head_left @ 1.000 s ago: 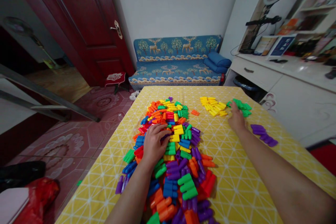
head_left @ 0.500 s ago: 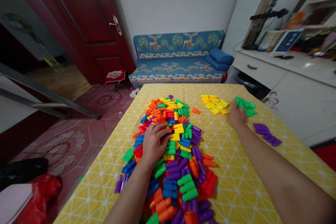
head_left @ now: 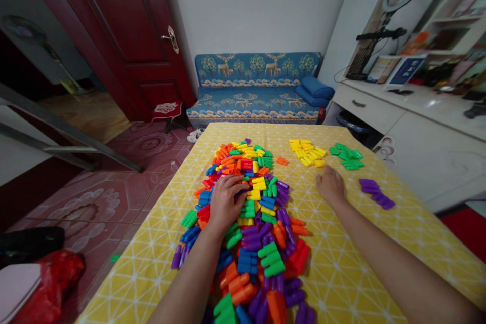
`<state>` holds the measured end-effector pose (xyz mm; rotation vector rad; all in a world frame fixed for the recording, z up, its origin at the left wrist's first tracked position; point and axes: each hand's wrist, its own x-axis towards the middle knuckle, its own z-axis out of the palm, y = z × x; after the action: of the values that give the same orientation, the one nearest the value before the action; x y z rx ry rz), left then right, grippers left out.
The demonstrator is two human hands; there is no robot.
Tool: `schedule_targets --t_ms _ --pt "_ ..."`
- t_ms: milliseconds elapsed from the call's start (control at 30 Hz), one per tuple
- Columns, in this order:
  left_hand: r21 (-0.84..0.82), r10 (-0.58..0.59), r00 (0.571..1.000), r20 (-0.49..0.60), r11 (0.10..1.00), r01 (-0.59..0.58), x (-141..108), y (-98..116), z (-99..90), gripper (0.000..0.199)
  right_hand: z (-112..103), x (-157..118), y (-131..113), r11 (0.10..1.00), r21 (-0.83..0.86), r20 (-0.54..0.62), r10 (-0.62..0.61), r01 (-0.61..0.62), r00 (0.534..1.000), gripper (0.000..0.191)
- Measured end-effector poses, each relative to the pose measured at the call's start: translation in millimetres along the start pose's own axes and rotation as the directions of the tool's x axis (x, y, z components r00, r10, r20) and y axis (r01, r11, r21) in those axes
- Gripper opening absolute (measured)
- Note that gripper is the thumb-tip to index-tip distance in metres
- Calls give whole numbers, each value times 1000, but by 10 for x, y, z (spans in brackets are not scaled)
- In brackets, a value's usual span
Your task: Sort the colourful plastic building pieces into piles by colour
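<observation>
A long heap of plastic toy building blocks (head_left: pixel 248 260), shaped like joined bullet tubes in several colours, runs down the table. My left hand (head_left: pixel 227 200) rests on the heap's middle, fingers curled over and thumb below; a bit of purple shows between them, but what they grip is hidden. My right hand (head_left: pixel 331 186) is over bare cloth, fingers loosely bent and apart, with nothing visible in it. Just beyond it lie sorted yellow blocks (head_left: pixel 307 152). Green blocks (head_left: pixel 346 156) lie to its far right, and purple blocks (head_left: pixel 377 194) to its right.
A single orange block (head_left: pixel 282 161) lies between the heap and the yellow group. Yellow patterned cloth (head_left: pixel 152 263) covers the table. Behind stands a blue sofa (head_left: pixel 250 96); a white cabinet (head_left: pixel 429 147) is at the right. One green block (head_left: pixel 115 258) is on the floor.
My right hand has drawn back from the green blocks, left and toward me, leaving them in view. My left hand stays on the heap. The view has shifted slightly.
</observation>
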<state>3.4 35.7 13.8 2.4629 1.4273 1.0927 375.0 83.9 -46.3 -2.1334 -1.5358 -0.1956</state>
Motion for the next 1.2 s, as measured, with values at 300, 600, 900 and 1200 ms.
schedule_targets --t_ms 300,600,900,1200 --pt "-16 4 1000 -2 1000 -4 -4 -9 5 18 -384 -764 -877 605 791 56 -217 89 975 32" --pt "-11 -15 1000 3 1000 15 -2 11 -5 21 -592 -706 -1394 836 284 294 -542 469 787 48" --pt "-16 -5 1000 -14 1000 5 -1 22 -10 19 -514 -808 -1367 744 577 86 -466 338 881 28" --pt "-12 -9 1000 -2 1000 9 2 22 -19 18 -639 -562 -492 687 684 497 -191 -247 847 37"
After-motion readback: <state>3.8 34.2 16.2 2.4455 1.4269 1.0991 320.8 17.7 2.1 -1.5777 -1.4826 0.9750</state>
